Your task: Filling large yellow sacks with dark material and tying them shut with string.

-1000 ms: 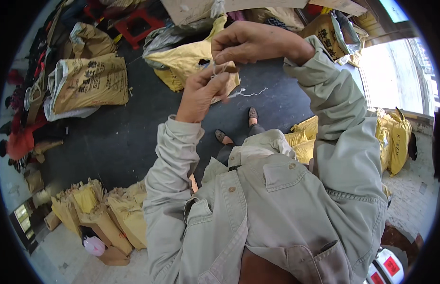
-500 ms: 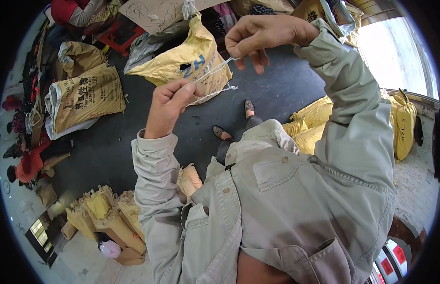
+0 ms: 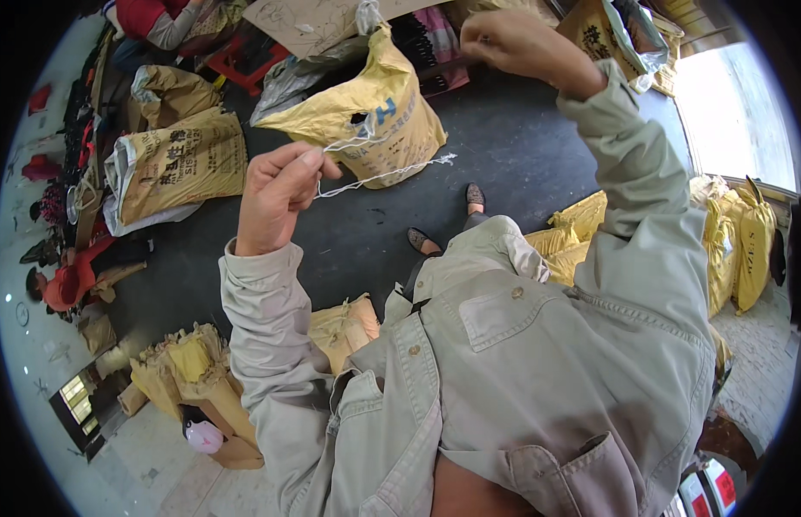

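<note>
Head view: a pale grey-green jacket (image 3: pixel 521 362) filled the lower middle, its cloth creased along both sleeves and marked by stitched seams, round buttons and pockets. Beyond it lay a smooth, dark grey floor (image 3: pixel 349 250) scattered with pale specks. A yellow sack (image 3: pixel 409 103) stood on that floor ahead of the person, its skin wrinkled, its mouth pulled into peaks, with blue print on the side and a small, ragged dark hole. To its left slouched a tan sack (image 3: pixel 185 168), crumpled and paper-like, with whitish material at its mouth. The right hand (image 3: pixel 521 52) was raised, well apart from the left, its fingers curled inward; blur at the fingertips made it impossible to tell whether they held anything. The left hand (image 3: pixel 280 194) was closed, thumb against forefinger, pinching a white string (image 3: pixel 363 182). The string crossed in front of the yellow sack, thin and loosely twisted, one strand slanting up toward the hole, another running rightward to a frayed, tufted tip.
</note>
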Motion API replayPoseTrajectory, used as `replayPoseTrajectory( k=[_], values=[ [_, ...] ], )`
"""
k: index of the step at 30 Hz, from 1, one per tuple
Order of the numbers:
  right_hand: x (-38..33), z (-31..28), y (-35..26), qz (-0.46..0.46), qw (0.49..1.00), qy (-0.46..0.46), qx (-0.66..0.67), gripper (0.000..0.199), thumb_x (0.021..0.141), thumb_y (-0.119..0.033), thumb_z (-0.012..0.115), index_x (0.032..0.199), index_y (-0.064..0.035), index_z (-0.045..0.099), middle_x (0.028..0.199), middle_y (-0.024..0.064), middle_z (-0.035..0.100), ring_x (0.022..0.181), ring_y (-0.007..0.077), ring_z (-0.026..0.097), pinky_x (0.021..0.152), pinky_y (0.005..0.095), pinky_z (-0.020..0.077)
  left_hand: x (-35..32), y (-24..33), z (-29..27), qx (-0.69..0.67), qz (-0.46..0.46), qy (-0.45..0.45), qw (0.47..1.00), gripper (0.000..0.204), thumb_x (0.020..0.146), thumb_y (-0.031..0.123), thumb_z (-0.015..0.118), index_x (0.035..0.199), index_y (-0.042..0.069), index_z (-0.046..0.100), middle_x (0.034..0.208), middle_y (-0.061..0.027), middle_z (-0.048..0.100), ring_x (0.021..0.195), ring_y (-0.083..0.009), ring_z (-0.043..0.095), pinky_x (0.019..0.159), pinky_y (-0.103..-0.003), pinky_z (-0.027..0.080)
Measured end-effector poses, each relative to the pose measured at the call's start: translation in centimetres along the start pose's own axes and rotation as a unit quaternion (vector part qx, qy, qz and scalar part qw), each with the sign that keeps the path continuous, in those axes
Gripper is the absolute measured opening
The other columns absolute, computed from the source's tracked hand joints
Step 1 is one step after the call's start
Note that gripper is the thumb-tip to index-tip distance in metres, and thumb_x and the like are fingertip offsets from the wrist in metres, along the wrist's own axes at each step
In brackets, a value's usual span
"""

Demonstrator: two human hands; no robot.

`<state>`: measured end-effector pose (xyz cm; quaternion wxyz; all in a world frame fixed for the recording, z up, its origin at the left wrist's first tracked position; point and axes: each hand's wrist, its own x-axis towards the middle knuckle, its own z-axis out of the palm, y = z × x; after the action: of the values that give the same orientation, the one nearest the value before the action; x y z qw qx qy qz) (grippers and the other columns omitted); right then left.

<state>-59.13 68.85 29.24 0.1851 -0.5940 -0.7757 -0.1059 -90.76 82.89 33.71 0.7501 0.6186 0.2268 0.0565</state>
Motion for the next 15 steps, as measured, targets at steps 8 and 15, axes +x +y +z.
replayPoseTrajectory(
  k=[8,15],
  values=[
    [9.1,2.0,-14.2,0.128,0.843,0.230,0.470,0.025,0.077,-0.015,0.061,0.097,-0.0006,0.055,0.080,0.0041,0.060,0.071,0.0107,0.058,0.063,0.0226,0.0470,-1.7,3.4,-1.2,0.003,0.009,0.037,0.999,0.026,0.085,0.020,0.050,0.082,-0.004,0.058,0.050,0.0087,0.032,0.043,0.0002,0.023,0.039,-0.018,0.015],
    [10.1,3.9,-21.1,0.162,0.760,0.266,0.570,0.017,0.082,-0.016,0.056,0.092,-0.0021,0.058,0.075,-0.0004,0.058,0.063,0.0053,0.051,0.055,0.0187,0.0416,-3.2,5.7,-2.2,-0.197,0.142,0.068,0.968,0.025,0.088,0.017,0.047,0.098,-0.006,0.052,0.056,0.0073,0.026,0.046,-0.0012,0.021,0.039,-0.017,0.015]
  ],
)
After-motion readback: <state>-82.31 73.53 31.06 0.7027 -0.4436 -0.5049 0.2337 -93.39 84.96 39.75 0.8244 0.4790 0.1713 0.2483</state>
